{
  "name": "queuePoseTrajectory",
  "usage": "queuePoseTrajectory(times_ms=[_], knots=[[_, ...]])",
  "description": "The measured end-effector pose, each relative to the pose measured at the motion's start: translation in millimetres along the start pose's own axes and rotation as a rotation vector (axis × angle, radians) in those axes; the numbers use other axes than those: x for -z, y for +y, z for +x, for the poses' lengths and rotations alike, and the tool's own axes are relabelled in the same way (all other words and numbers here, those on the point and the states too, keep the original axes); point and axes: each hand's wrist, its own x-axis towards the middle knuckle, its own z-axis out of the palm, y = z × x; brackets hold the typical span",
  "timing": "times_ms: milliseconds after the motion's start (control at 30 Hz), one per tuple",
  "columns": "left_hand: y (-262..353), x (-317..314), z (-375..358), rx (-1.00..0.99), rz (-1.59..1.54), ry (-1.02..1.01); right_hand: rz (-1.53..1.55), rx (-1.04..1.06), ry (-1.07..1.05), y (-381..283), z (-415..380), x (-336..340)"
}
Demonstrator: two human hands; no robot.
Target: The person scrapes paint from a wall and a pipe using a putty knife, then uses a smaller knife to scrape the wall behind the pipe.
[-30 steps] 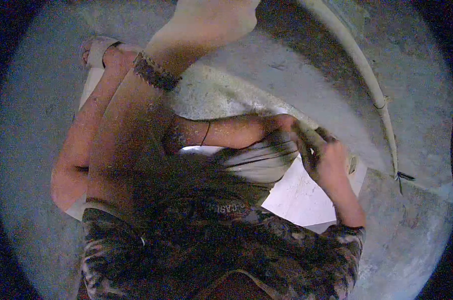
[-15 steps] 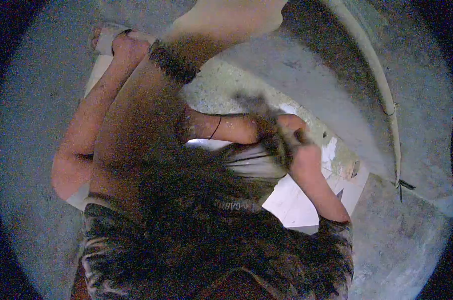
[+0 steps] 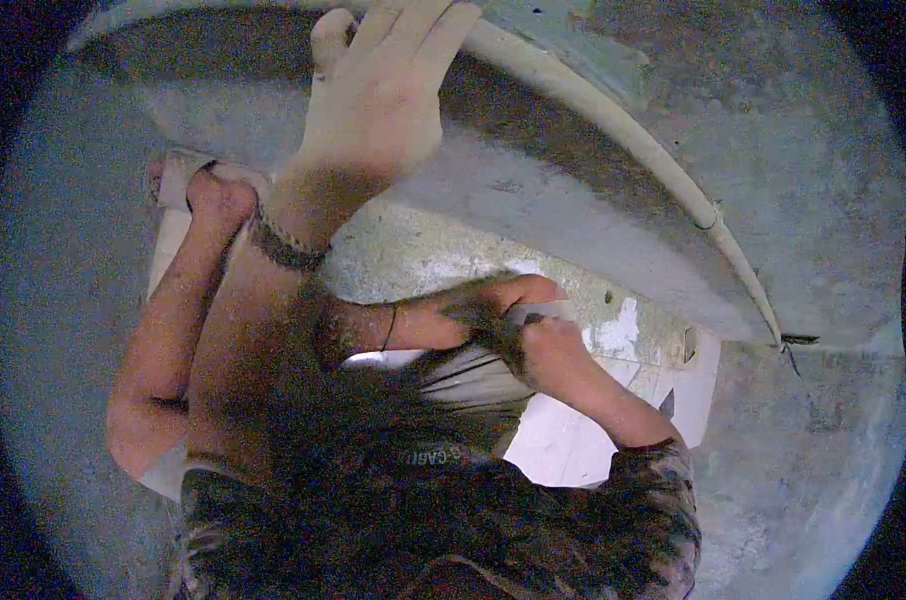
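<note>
Beneath the right hand's (image 3: 553, 352) clenched fingers, a dark, blurred bundle (image 3: 501, 328) is grasped, extending to their left. White sheets (image 3: 563, 440) lie below these fingers; a bare foot (image 3: 525, 290) is just beyond them. Above, the left hand (image 3: 383, 95) is released, fingers extended across a curved pale pole (image 3: 613, 115); contact cannot be determined.

Across the grey rough-surfaced floor (image 3: 803, 450), the long pale curved pole (image 3: 663, 150) arcs beyond the mottled pale flat slab (image 3: 403, 235), its right end nearer. The white flat sheet (image 3: 563, 445) lies before the slab's right part.
</note>
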Motion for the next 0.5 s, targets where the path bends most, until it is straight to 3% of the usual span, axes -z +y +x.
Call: queuePoseTrajectory(times_ms=[67, 133, 233, 300, 333, 400, 433, 500], knots=[[-2.6, 1.6, 1.1, 0.06, 0.051, -0.048, 0.008, -0.072, 0.027, -5.8, -5.7, 35.6], [0.1, 3.8, 1.3, 0.041, 0.072, -0.083, 0.589, 0.043, 0.649, -13.9, -32.5, 81.4], [-1.8, -0.4, 2.2, 0.037, 0.054, -0.079, 0.646, -0.156, 0.689, -4.6, -74.1, 128.4], [-2.6, 0.4, 0.2, 0.033, 0.038, -0.074, 0.598, 0.027, 0.381, 12.9, -80.8, 147.9], [-5.9, -0.1, -2.5, 0.034, 0.029, -0.066, 0.597, 0.019, 0.386, 16.1, -76.3, 155.2], [-7.0, -2.3, -1.6, 0.036, 0.05, -0.067, 0.822, -0.21, 0.2, 28.2, -67.8, 174.0], [-5.9, -3.5, -3.4, 0.049, 0.069, -0.077, 0.821, -0.214, 0.202, 30.8, -64.7, 183.8], [-8.6, -6.3, -6.9, 0.034, 0.049, -0.068, 0.63, -0.271, 0.659, 33.1, -60.0, 202.3]])
